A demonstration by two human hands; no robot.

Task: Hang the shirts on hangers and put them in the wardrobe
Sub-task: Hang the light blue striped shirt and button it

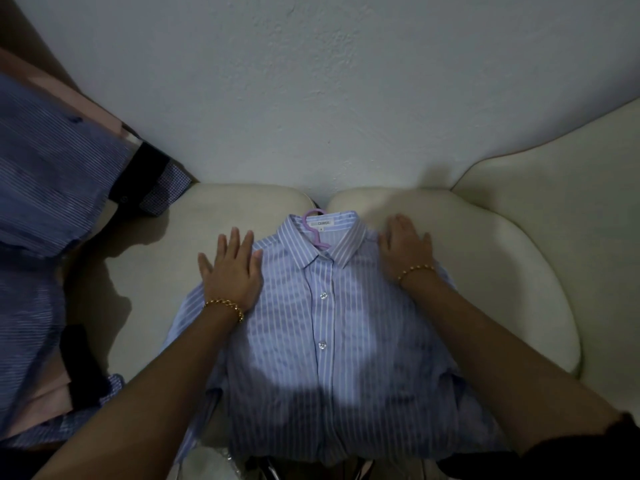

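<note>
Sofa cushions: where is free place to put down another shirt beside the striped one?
The cream cushion right of the right hand is bare. A narrower bare strip lies between the left hand and the pile of shirts on the left. The middle is crowded: the striped shirt covers it, both hands flat on its shoulders.

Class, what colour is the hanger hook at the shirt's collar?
Lilac; the hanger hook shows best in the head view, the only view.
</note>
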